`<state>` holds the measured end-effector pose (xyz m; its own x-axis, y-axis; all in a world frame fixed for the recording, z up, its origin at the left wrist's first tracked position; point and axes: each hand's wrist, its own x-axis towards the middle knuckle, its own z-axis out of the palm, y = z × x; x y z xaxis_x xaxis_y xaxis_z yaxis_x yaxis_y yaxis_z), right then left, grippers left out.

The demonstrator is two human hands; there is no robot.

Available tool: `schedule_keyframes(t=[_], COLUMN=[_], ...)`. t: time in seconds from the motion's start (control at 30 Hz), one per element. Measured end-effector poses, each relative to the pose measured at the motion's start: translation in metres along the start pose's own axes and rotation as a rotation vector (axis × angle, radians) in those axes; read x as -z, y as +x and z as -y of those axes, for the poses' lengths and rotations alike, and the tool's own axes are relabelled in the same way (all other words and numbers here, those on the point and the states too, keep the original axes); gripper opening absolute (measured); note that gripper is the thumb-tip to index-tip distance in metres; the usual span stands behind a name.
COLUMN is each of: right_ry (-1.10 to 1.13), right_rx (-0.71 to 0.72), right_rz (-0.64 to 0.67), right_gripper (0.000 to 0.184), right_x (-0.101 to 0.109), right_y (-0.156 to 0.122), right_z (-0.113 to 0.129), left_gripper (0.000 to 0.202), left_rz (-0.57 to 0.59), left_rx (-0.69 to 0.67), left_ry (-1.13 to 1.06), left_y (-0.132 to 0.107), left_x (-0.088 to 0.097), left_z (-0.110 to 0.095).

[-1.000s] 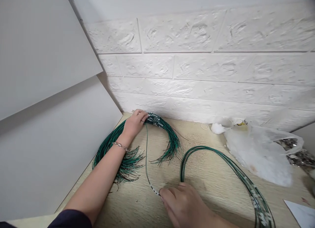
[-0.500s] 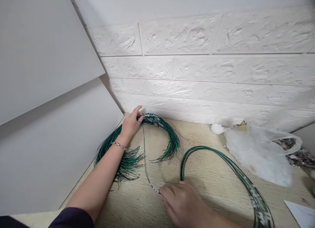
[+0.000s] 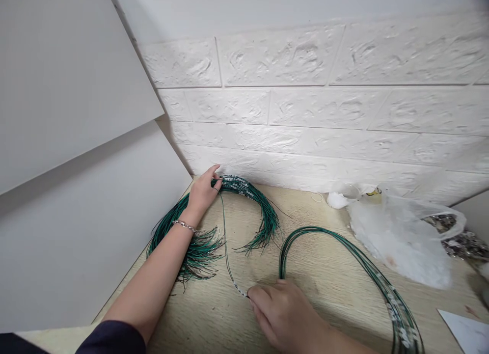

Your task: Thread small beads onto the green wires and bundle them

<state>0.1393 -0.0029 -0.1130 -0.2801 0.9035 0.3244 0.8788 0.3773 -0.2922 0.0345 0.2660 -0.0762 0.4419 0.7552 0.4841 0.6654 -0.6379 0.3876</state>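
My left hand (image 3: 206, 190) rests on a curved bundle of dark green cords (image 3: 263, 206) with pale beads at its middle, thumb and fingers closed around part of it. The bundle's loose ends fan out below my left forearm. From my left fingers a thin beaded cord (image 3: 225, 242) runs down to my right hand (image 3: 284, 310). My right hand is closed, pinching that cord near its white beads (image 3: 240, 289). A second looped bundle of green cords (image 3: 336, 235), with whitish beads at lower right, emerges from the same right fist.
On the right lies a clear plastic bag (image 3: 401, 237) of white material, beside a heap of shiny metal pieces (image 3: 464, 242). A small white cup (image 3: 340, 198) and a thin ring (image 3: 317, 196) sit by the brick-patterned wall. White panels (image 3: 133, 232) stand at left; a paper (image 3: 464, 328) lies lower right.
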Motion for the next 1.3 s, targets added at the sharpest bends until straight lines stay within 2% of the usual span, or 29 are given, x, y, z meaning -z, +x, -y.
schedule_keyframes(t=[0.2,0.27,0.33,0.43,0.6,0.7,0.77,0.87,1.0,1.17,1.3], right_ry=[0.083,0.177,0.32,0.517,0.599,0.476,0.298,0.036,-0.166,-0.207,-0.187], right_rx=[-0.08,-0.137,-0.24,-0.389,-0.568,-0.635,-0.605,-0.567,-0.593,-0.638,-0.626], right_rz=[-0.007,0.0,-0.009,-0.114,-0.351,-0.357,-0.281,-0.188,-0.119,-0.062,-0.109], right_gripper=[0.014,0.017,0.022,0.026,0.033,0.037,0.037,0.041,0.039,0.04,0.037], right_x=[0.001,0.005,0.01,0.024,0.054,0.069,0.075,0.072,0.058,0.044,0.037], right_y=[0.002,0.003,0.005,0.01,0.029,0.05,0.068,0.096,0.125,0.145,0.15], right_z=[-0.003,-0.004,-0.006,-0.01,-0.03,-0.048,-0.058,-0.069,-0.076,-0.077,-0.075], left_gripper=[0.032,0.034,0.04,0.045,0.036,0.034,0.034,0.035,0.031,0.035,0.036], left_rz=[-0.006,0.003,0.06,0.151,0.269,0.281,0.243,0.236,0.308,0.244,0.276], left_rx=[-0.101,-0.083,-0.043,0.01,0.013,0.025,0.043,0.085,0.183,0.256,0.316], left_ry=[0.083,0.132,0.212,0.289,0.118,0.154,0.255,0.36,0.455,0.554,0.581], left_y=[0.001,0.0,0.002,0.009,0.017,0.008,0.0,-0.01,-0.016,-0.028,-0.035], left_x=[-0.003,0.0,0.009,0.035,0.102,0.134,0.144,0.141,0.119,0.095,0.086], left_z=[0.005,0.0,-0.009,-0.028,-0.05,-0.049,-0.044,-0.03,-0.003,0.021,0.018])
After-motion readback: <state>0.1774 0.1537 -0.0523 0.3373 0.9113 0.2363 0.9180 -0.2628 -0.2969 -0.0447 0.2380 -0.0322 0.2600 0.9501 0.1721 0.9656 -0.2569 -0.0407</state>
